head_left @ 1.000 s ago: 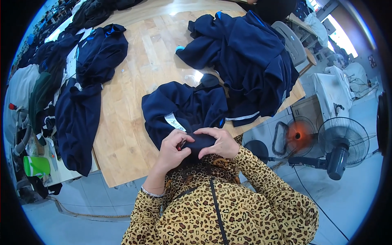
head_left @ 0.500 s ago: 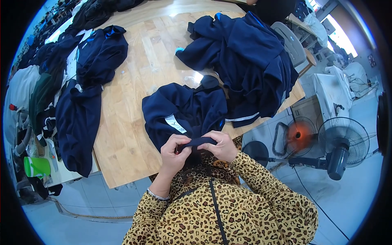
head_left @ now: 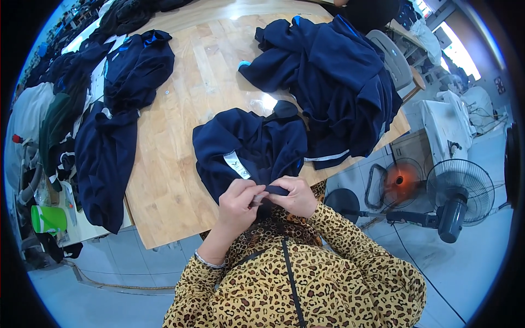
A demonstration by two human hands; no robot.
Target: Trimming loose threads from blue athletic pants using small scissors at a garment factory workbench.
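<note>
A dark navy garment point(head_left: 232, 134) lies bunched at the near edge of the wooden table, its lower part hanging toward my lap. Both hands grip a folded edge of it. My left hand point(head_left: 239, 201) pinches the fold with fingers and thumb pressed together. Close beside it, my right hand point(head_left: 295, 197) holds the same edge between thumb and bent fingers, a short strip of the fold showing at its fingertips. A white label point(head_left: 237, 165) with dark marks lies on the garment just beyond my left hand.
On the wooden table point(head_left: 164, 202), a large navy garment pile point(head_left: 339, 82) lies at the right. More navy garments point(head_left: 106, 164) drape over the left edge. A green bucket point(head_left: 49, 218) stands at far left. Right of the table are a fan point(head_left: 459, 186) and a glowing orange heater point(head_left: 399, 180).
My left hand has shifted inward along the folded edge, closer to my right hand, and its fingers have turned over the fold. The exposed strip between the hands is shorter.
</note>
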